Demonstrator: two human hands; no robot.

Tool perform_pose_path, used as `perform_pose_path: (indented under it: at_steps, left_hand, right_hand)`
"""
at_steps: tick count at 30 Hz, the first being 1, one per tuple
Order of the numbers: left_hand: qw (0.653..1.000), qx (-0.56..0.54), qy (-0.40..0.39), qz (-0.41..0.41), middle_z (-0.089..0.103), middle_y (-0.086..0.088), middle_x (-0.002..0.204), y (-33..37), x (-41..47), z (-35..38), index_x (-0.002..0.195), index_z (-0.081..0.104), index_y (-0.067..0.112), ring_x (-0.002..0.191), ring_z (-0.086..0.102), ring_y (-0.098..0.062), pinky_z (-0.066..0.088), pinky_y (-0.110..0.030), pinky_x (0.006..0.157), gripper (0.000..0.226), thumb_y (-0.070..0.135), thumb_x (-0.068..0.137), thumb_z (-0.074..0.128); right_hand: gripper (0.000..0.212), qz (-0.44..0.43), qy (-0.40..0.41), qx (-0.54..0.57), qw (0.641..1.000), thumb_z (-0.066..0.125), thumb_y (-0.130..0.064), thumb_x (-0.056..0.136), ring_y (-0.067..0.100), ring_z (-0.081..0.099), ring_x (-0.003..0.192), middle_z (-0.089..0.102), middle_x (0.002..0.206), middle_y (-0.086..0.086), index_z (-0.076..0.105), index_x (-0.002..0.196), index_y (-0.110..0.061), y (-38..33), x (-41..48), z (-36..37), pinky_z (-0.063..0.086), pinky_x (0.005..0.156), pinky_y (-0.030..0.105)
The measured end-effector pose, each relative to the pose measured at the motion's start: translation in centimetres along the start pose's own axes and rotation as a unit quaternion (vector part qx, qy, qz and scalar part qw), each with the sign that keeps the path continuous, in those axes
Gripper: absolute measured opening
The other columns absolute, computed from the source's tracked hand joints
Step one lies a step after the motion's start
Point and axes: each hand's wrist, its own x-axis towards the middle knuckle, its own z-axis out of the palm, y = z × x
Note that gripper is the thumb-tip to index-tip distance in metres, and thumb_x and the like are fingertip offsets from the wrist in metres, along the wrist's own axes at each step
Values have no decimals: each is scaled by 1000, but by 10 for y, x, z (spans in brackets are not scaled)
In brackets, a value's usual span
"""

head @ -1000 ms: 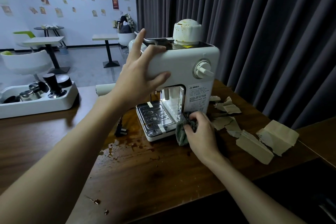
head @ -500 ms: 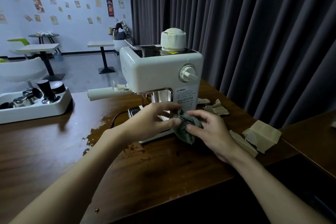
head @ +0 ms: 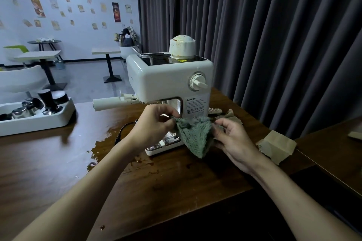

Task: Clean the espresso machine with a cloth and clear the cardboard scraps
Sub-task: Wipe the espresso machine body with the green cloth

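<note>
Directly before the espresso machine (head: 166, 76), the green cloth (head: 193, 135) hangs spread between both hands: the left hand (head: 154, 123) pinches its left corner, the right hand (head: 233, 139) its right. The machine stands just behind; the cardboard scraps (head: 276, 146) lie nearer the right hand.

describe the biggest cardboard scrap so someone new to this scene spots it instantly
Start at the white espresso machine on the dark wooden table. Look right, past the right hand holding the fluffy grey-green cloth, to the table's right edge: a folded tan cardboard piece lies there. It is far bigger than the small torn scraps beside the machine's base, and lies apart from them.
</note>
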Motion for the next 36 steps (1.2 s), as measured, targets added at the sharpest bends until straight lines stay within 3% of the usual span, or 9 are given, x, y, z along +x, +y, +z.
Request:
perform_pose_path:
  at_steps: [2, 7, 11, 19, 21, 23, 27, 30, 36]
  left_hand:
    - [999, 31, -26, -16, 75, -17, 90, 3, 0, 0, 89, 69, 7, 82, 76, -26, 61, -51, 77, 15, -4, 94, 59]
    - [996, -26, -81, -39, 75, -1, 93, 16, -7, 13, 110, 72, 11, 73, 69, 1, 50, -14, 56, 25, 28, 92, 71]
    - [997, -23, -65, -31, 73, 4, 111, 16, -3, 25, 120, 69, 14, 99, 70, -5, 58, -19, 81, 46, 41, 84, 76]
    - [996, -76, 26, -29, 73, -2, 107, 12, 0, 31, 106, 72, 16, 97, 72, -14, 60, -23, 78, 21, 10, 87, 76]
    - [988, -134, 51, -51, 73, -4, 106, 14, 1, 31, 105, 69, 17, 94, 72, -16, 58, -19, 65, 20, 7, 87, 75]
    - [966, -223, 84, -104, 70, -6, 96, 18, 4, 31, 103, 64, 15, 85, 70, -19, 53, -19, 54, 22, 3, 87, 73]
    - [912, -354, 77, -193, 67, -11, 83, 23, 9, 31, 103, 53, 6, 72, 68, -22, 57, -35, 68, 24, -2, 88, 70]
    - [925, -322, 57, -196, 66, -10, 78, 17, 11, 31, 95, 57, 5, 55, 63, -12, 53, -24, 55, 17, 2, 89, 72]
    - [983, -154, -40, -89, 69, -7, 109, 3, 5, 27, 104, 71, 17, 97, 72, -26, 62, -39, 83, 16, 22, 89, 74]
  right_hand:
    - [17, 0, 31, 32, 999, 54, -11, 94, 23, 69, 100, 70, 109, 14, 59, 107, -1, -1, 2, 0, 60, 77, 37]
    - [21, -16, 52, 73, 996, 56, -3, 92, 20, 70, 99, 70, 109, 12, 56, 112, -2, -7, 1, 7, 58, 78, 28]
    - [30, -39, 49, -2, 998, 64, -1, 89, 19, 67, 105, 67, 112, 6, 57, 117, -10, -7, 0, 14, 57, 85, 32]
    - [57, 7, -18, 47, 999, 69, -2, 83, 24, 58, 121, 48, 138, 9, 51, 131, -25, -3, 0, 11, 54, 91, 34]
    - [70, -3, -46, 23, 999, 70, -1, 82, 21, 62, 117, 48, 138, 3, 42, 140, -28, -4, -3, 10, 53, 93, 33]
    - [73, -13, -90, -59, 994, 71, 0, 81, 11, 62, 115, 48, 137, -6, 40, 140, -29, -4, -6, 12, 52, 93, 26]
    - [80, -22, -104, -153, 982, 71, -5, 84, -5, 50, 121, 44, 132, -24, 29, 148, -27, 8, -5, 18, 43, 100, 19]
    - [64, -77, -32, -204, 975, 70, -7, 86, 0, 46, 128, 50, 130, -22, 42, 137, -33, 12, 2, 22, 39, 107, 22]
    - [42, -81, 57, -171, 980, 67, -5, 87, 16, 62, 112, 63, 118, -2, 56, 114, -35, 13, 9, 23, 56, 90, 37]
